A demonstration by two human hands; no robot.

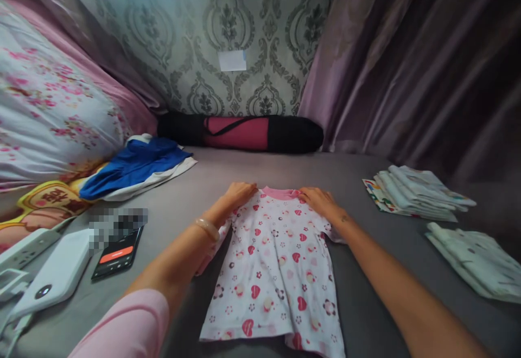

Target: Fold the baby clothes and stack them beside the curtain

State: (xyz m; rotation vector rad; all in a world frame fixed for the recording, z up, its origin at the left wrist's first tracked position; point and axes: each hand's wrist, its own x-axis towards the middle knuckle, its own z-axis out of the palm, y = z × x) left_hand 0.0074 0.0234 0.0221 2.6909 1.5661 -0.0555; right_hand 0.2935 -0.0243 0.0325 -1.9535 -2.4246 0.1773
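A small white shirt [277, 260] with red hearts and a pink collar lies spread out in front of me, its hem toward me. My left hand [241, 191] is closed on the left shoulder by the collar, with a pale bangle on that wrist. At the other end of the collar, my right hand [319, 202] pinches the right shoulder edge. The sleeves lie partly under my forearms.
Folded clothes [415, 190] are stacked at right, with another folded pale garment [476, 260] nearer. A blue garment [138, 162], a phone [118, 255], a white power bank [52, 276] and a power strip [28, 249] lie left. A black-and-pink rolled bag [240, 133] lies along the wall.
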